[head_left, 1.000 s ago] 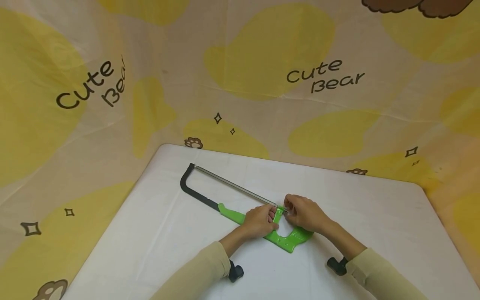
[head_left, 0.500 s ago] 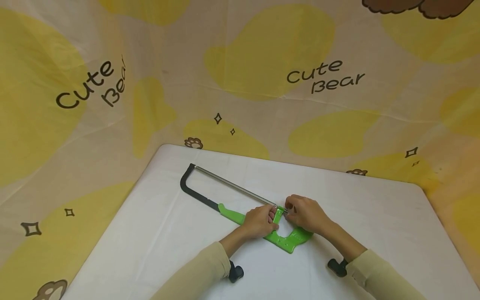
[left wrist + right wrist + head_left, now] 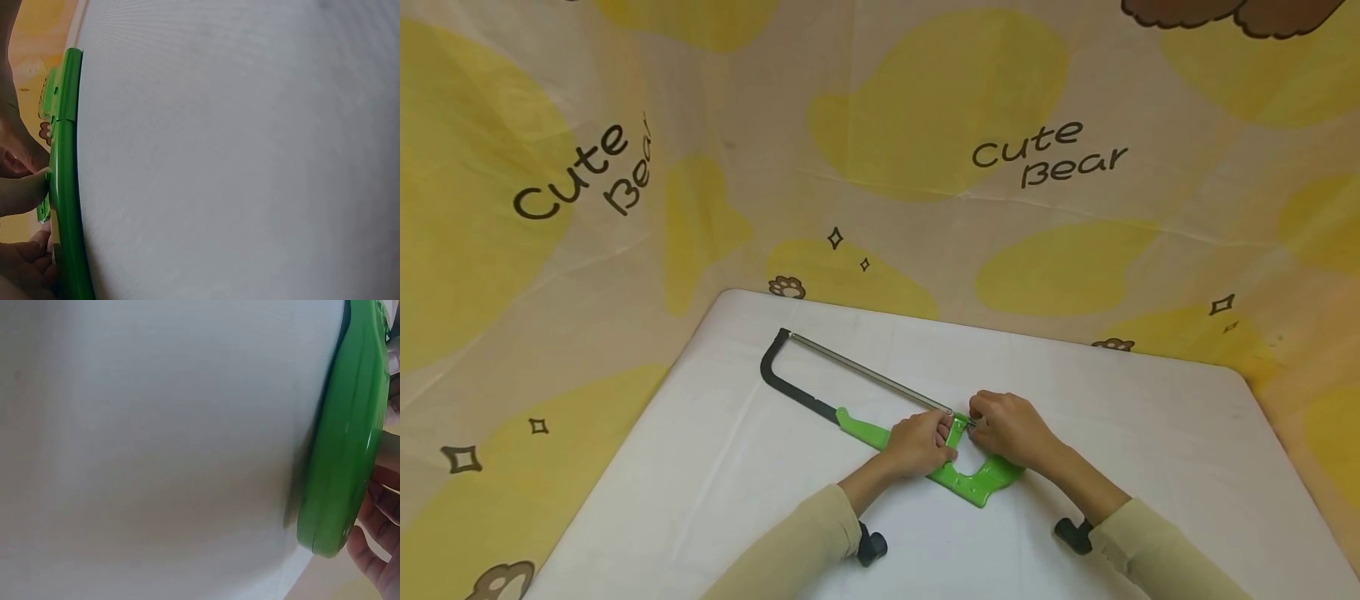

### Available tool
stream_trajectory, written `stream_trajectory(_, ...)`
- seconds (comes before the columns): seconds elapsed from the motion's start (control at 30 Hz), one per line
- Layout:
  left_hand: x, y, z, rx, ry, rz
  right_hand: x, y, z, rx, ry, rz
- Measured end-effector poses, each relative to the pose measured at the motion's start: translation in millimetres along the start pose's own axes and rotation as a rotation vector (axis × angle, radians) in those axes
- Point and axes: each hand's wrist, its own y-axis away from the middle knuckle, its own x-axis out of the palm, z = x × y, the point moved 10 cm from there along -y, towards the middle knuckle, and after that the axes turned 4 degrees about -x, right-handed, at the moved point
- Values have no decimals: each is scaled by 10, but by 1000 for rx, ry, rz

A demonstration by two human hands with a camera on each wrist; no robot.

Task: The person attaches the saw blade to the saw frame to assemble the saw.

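Observation:
A hacksaw (image 3: 861,427) with a green handle and black front frame lies on the white table. Its grey blade (image 3: 872,374) runs along the far side. My left hand (image 3: 916,443) grips the green post at the blade's near end, its thumb (image 3: 24,195) pressed on the green body in the left wrist view. At the outer side of that post, my right hand (image 3: 1011,429) pinches a small metal tension screw (image 3: 972,423), mostly hidden by the fingers. Beneath that hand is the rear grip, and in the right wrist view fingers (image 3: 375,522) sit beside the green handle (image 3: 344,447).
The white table (image 3: 715,492) has rounded far corners and meets yellow-patterned cloth walls (image 3: 910,225) at the back and left. Black wrist-worn devices jut from under both sleeves, one at the left wrist (image 3: 872,546) and one at the right wrist (image 3: 1073,535).
The right hand's fingers shift very slightly around the screw. The left hand and the hacksaw stay in place.

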Motion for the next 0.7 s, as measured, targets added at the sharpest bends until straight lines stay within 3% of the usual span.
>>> stream_trajectory(0.23,3,-5,1,-1,-8,-9,-1,21,-19,20,-11,0)
stream_trajectory(0.7,-9,6,-12,4,15,-7,77,73,-131,63,-191,86)
